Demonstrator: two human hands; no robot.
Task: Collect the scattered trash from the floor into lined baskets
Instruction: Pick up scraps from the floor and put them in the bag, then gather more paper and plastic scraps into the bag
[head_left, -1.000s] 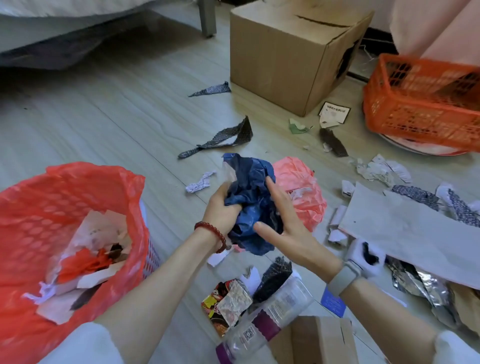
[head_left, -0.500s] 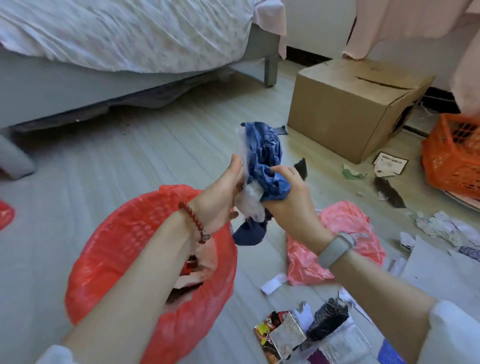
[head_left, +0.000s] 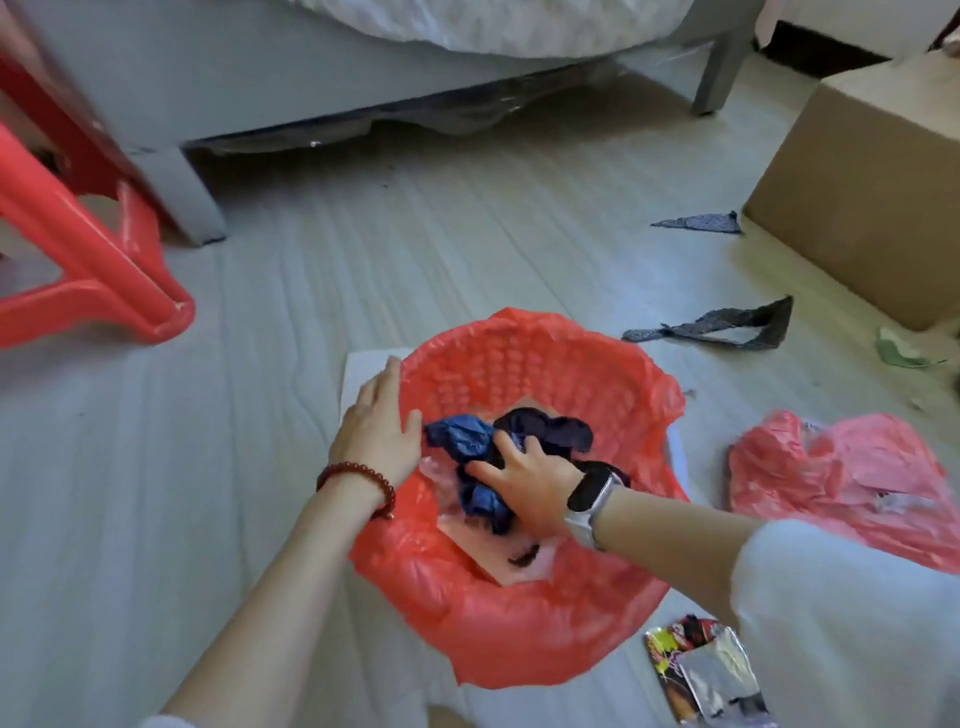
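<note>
Since half a second ago: both hands have come down from chest height, where they held the crumpled blue wad between them, to the lined basket (head_left: 524, 639); the view has swung left, so a red stool (head_left: 98, 270) and the bed frame (head_left: 197, 208) now show
Blue wad (head_left: 467, 441): inside the basket, lying on pale paper already there; dark blue and crumpled, part of it hidden under the right hand
Right hand (head_left: 524, 488): down in the basket on top of the wad, fingers curled over it and pressing; whether they pinch it or only push, I cannot tell
Left hand (head_left: 371, 431): fingers spread flat against the outer left rim of the basket, steadying it; it grips nothing
Liner: red plastic, folded out over the rim all round; it looks seated, not slipping
Step in hand: packing this piece down into the basket; the drop itself looks done
Left on the floor: two dark patterned scraps (head_left: 727, 327) near the cardboard box (head_left: 857, 208); a loose red bag (head_left: 841, 478) to the right; a foil snack wrapper (head_left: 701, 670) just beside the basket
Next move, as I judge it: let go of the wad and lift the right hand clear without dragging the liner inward; the wrapper is the nearest piece to take; the left hand can leave the rim once the pressing stops
</note>
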